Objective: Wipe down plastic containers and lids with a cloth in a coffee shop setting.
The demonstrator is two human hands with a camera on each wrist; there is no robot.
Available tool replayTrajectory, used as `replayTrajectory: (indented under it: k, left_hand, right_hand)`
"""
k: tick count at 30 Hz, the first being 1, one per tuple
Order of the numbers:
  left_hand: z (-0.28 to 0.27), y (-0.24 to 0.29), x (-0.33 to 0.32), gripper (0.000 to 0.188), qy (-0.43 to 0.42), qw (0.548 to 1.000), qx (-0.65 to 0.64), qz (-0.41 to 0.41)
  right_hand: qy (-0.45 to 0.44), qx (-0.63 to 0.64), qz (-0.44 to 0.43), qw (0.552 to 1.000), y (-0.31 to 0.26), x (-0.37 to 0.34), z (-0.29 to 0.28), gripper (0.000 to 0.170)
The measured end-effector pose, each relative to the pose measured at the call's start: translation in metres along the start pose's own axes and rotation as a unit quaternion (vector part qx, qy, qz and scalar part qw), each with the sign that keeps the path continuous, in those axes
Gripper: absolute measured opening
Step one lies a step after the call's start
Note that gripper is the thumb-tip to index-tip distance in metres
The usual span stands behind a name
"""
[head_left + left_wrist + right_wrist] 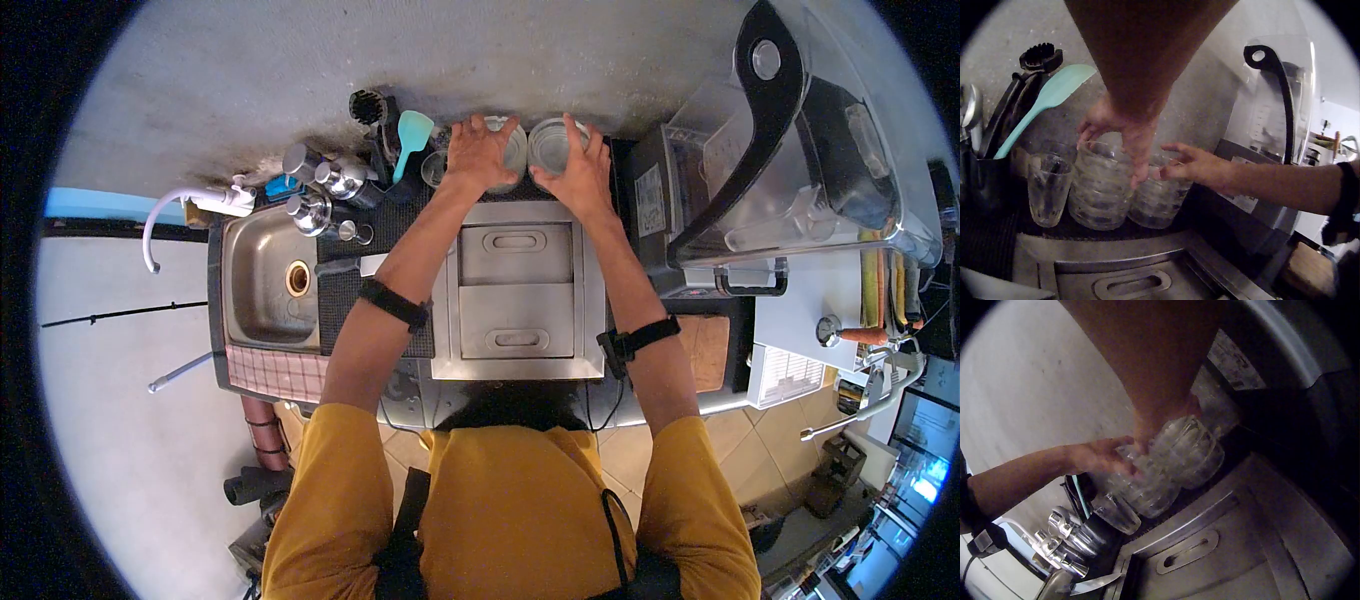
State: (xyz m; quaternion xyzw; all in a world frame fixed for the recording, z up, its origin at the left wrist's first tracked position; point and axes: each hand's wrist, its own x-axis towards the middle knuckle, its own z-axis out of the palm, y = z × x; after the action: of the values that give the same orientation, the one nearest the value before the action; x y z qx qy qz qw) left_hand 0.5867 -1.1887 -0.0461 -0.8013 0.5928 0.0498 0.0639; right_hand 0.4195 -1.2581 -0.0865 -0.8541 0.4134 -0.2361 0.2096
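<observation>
Two stacks of clear glass bowls stand side by side against the wall, behind the steel counter unit. My left hand [478, 158] grips the left stack [1099, 197] at its top rim, fingers on the far side and thumb on the near side. Around the upper rim of the right stack [1155, 203] curl the fingers and thumb of my right hand [582, 178]. In the right wrist view, the right stack [1194, 459] shows under the palm, several bowls high. A tall clear drinking glass [1049, 197] stands just left of the left stack.
A turquoise spatula [412, 138] leans in a dark utensil holder [988, 187]. Steel shakers [340, 180] and a knife [345, 266] lie toward the sink [245, 260]. Steel lids [515, 270] fill the middle. A blender under a clear cover [720, 160] borders the right side, near a wooden board [708, 350].
</observation>
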Motion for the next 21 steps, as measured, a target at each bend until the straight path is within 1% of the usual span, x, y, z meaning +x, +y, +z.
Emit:
replayTrajectory:
  k: [4, 6, 7, 9, 14, 16, 18, 19, 20, 21]
  left_hand:
    - [-0.001, 0.0, 0.0, 0.098, -0.004, 1.0, 0.007, -0.004]
    - [-0.001, 0.0, 0.0, 0.098, -0.007, 1.0, 0.008, -0.003]
    - [-0.002, 0.0, 0.001, 0.098, -0.01, 1.0, 0.009, -0.002]
    - [-0.004, 0.001, 0.001, 0.099, -0.007, 1.0, 0.007, -0.001]
    - [-0.008, 0.001, -0.001, 0.1, -0.006, 1.0, 0.011, -0.001]
    - [-0.01, 0.002, 0.0, 0.102, -0.033, 0.999, 0.001, -0.004]
    - [-0.01, 0.002, 0.0, 0.103, -0.033, 0.999, 0.003, -0.004]
    - [-0.009, 0.002, 0.001, 0.104, -0.034, 0.999, 0.006, -0.004]
    - [-0.008, 0.002, 0.0, 0.104, -0.033, 0.999, 0.006, -0.005]
    - [-0.006, 0.003, -0.003, 0.105, -0.011, 1.0, 0.001, -0.01]
  right_hand:
    - [0.003, 0.006, -0.011, 1.0, 0.004, -0.001, 0.003, 0.103]
    - [0.034, -0.006, -0.035, 0.999, 0.006, 0.0, 0.007, 0.107]
    - [0.036, -0.006, -0.036, 0.999, 0.006, 0.001, 0.007, 0.107]
    - [0.021, -0.024, -0.024, 0.999, 0.006, 0.001, 0.008, 0.107]
    - [0.007, -0.016, -0.021, 1.0, 0.005, 0.002, 0.005, 0.108]
    - [0.0, -0.014, -0.016, 1.0, 0.003, 0.002, 0.002, 0.109]
    - [-0.03, -0.001, 0.013, 0.999, 0.0, 0.001, -0.001, 0.111]
    - [-0.029, -0.001, 0.012, 0.999, -0.002, -0.002, -0.002, 0.111]
    - [0.013, -0.015, -0.003, 1.0, -0.005, -0.005, -0.003, 0.109]
    - [0.054, -0.028, -0.018, 0.998, -0.008, -0.006, -0.004, 0.107]
